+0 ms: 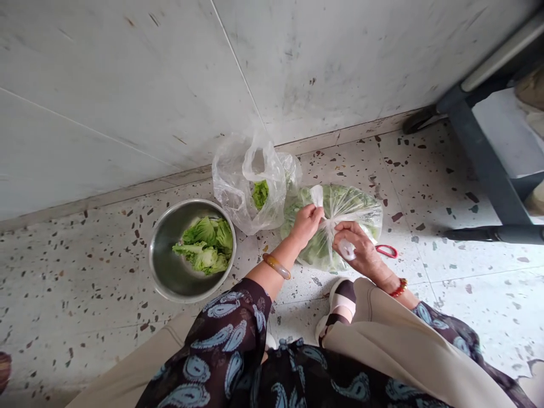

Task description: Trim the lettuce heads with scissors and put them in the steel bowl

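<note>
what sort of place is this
Perhaps a back corner of a kitchen or canteen: leafy greens in a metal bowl and a clear bag on speckled floor, near a wheeled frame.

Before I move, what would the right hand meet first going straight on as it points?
The right hand would probably meet the gathered neck of the bag of greens; depth is unclear, so its fingers may be touching it.

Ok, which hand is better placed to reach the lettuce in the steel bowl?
Probably the left hand: it is nearer the lettuce and the steel bowl. The right hand is farther across; both hold the bag of leafy greens.
</note>
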Available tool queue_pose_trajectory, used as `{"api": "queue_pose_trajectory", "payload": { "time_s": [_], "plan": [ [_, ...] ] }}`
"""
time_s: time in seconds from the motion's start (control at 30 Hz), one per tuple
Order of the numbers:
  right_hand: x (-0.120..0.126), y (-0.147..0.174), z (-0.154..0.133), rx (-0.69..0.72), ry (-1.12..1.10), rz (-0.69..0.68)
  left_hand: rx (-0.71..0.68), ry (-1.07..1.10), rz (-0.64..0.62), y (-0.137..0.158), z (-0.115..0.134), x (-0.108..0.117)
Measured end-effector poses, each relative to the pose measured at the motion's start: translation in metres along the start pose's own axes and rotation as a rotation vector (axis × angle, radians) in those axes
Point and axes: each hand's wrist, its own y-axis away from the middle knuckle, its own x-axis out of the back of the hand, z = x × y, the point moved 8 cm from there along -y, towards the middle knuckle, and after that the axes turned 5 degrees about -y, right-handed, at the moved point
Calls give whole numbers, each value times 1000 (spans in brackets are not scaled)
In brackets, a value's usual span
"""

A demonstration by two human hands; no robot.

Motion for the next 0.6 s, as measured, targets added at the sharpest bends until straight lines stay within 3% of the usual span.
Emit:
{"api": "queue_pose_trajectory", "payload": {
  "time_s": [0.13, 0.23, 0.3, 0.37, 0.5, 0.6],
  "plan": [
    [16, -10, -9, -12, -77, -1, -265, -385, -178, 10, 19, -13],
    [28, -19, -2, -65, -182, 40, -190, -683, -169, 9, 13, -15],
    [30, -22, 9, -103, -227, 68, -127, -764, -121, 7, 10, -10],
    [25, -24, 19, -93, -134, 64, -151, -770, -80, 10, 13, -3],
    [1, -23, 34, -39, 296, -33, -337, -737, -28, 30, 25, 14],
    [2, -24, 48, -88, 488, 30, -420, -786, -43, 49, 26, 30]
  ]
}}
